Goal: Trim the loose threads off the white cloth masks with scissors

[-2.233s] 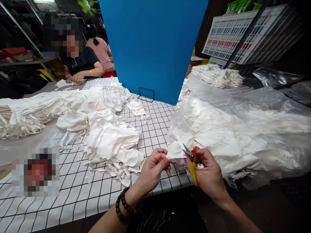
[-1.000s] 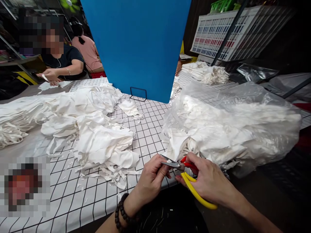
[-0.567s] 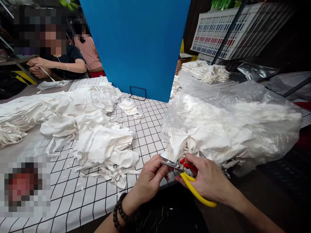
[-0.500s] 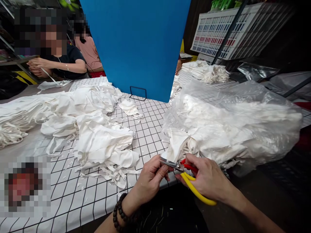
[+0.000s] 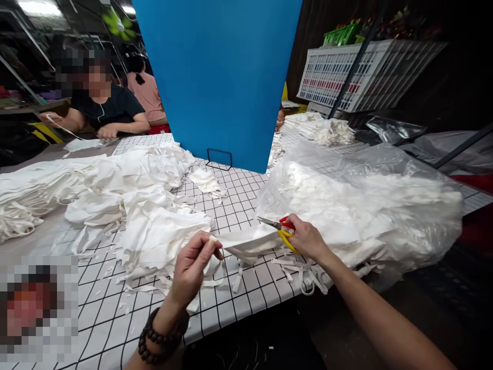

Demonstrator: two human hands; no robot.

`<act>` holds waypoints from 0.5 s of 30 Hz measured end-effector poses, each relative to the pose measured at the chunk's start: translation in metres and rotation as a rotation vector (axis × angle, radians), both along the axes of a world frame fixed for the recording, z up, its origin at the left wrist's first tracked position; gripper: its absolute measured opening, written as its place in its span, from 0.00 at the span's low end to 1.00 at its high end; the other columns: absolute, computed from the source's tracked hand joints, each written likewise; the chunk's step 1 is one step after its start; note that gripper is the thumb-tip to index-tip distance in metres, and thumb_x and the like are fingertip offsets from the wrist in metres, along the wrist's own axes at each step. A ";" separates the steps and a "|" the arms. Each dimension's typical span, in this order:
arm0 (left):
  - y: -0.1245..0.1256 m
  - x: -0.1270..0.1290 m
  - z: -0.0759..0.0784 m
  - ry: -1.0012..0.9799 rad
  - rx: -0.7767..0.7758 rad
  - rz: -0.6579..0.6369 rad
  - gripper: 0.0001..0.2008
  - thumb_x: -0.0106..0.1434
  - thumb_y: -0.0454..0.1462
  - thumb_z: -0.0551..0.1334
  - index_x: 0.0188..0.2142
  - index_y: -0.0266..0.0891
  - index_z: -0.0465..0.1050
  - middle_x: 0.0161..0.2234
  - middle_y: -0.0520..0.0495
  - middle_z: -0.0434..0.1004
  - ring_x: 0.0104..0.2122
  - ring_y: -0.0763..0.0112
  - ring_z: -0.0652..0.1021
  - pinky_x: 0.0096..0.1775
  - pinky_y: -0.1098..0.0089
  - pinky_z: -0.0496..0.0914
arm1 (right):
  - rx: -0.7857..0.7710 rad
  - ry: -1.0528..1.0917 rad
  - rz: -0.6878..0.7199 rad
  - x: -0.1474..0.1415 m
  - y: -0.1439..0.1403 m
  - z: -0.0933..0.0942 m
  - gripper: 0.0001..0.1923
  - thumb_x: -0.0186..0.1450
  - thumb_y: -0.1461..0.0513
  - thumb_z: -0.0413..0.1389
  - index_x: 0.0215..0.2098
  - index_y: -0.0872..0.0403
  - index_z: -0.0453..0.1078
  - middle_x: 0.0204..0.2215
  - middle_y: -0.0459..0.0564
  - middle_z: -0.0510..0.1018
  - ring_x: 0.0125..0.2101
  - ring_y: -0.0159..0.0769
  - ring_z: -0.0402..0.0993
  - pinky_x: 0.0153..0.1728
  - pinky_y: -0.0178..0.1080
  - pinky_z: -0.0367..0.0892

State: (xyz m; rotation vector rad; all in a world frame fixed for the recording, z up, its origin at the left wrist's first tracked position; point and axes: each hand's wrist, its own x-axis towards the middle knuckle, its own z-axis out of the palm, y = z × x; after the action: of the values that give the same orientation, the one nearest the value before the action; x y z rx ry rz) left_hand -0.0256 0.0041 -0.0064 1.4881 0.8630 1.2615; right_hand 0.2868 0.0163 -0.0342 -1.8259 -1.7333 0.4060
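My left hand (image 5: 193,264) pinches one end of a white fabric mask (image 5: 246,240) just above the checked table. My right hand (image 5: 306,239) holds small scissors (image 5: 279,226) with red and yellow handles, and also grips the mask's other end. The mask is stretched flat between both hands, its straps dangling below. A beaded bracelet (image 5: 162,336) sits on my left wrist.
A clear plastic bag (image 5: 370,205) full of white masks lies to the right. A loose mask heap (image 5: 146,205) covers the left of the grid-patterned tablecloth (image 5: 246,293). A blue board (image 5: 219,77) stands behind. A person (image 5: 103,103) works at the far left.
My hands have moved apart and up over the table, pulling a mask out flat between them. The left hand shifted left. The camera tilted slightly.
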 end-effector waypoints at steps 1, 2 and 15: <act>0.007 -0.010 0.001 -0.012 0.016 0.051 0.08 0.67 0.38 0.58 0.35 0.37 0.73 0.30 0.49 0.71 0.30 0.69 0.74 0.36 0.68 0.68 | 0.024 0.010 -0.021 -0.003 0.004 -0.001 0.08 0.56 0.63 0.58 0.35 0.50 0.67 0.28 0.46 0.78 0.27 0.37 0.73 0.25 0.34 0.61; 0.015 -0.021 0.002 -0.026 0.030 0.112 0.08 0.66 0.39 0.58 0.35 0.37 0.73 0.29 0.49 0.72 0.30 0.69 0.74 0.36 0.68 0.68 | 0.047 0.020 -0.039 -0.006 0.007 0.000 0.07 0.57 0.62 0.57 0.35 0.50 0.66 0.29 0.46 0.78 0.28 0.38 0.74 0.26 0.35 0.62; -0.052 0.006 -0.009 0.508 -0.404 0.025 0.26 0.66 0.53 0.51 0.33 0.35 0.78 0.31 0.42 0.75 0.28 0.63 0.74 0.32 0.65 0.68 | 0.375 0.067 0.530 -0.089 -0.070 0.042 0.10 0.58 0.72 0.51 0.34 0.52 0.61 0.25 0.44 0.70 0.24 0.32 0.65 0.27 0.35 0.61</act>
State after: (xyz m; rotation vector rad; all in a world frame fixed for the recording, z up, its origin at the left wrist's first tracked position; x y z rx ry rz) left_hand -0.0196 -0.0476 -0.0150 1.4803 1.3795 0.6669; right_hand 0.1976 -0.0532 0.0078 -1.0729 -2.0711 0.3132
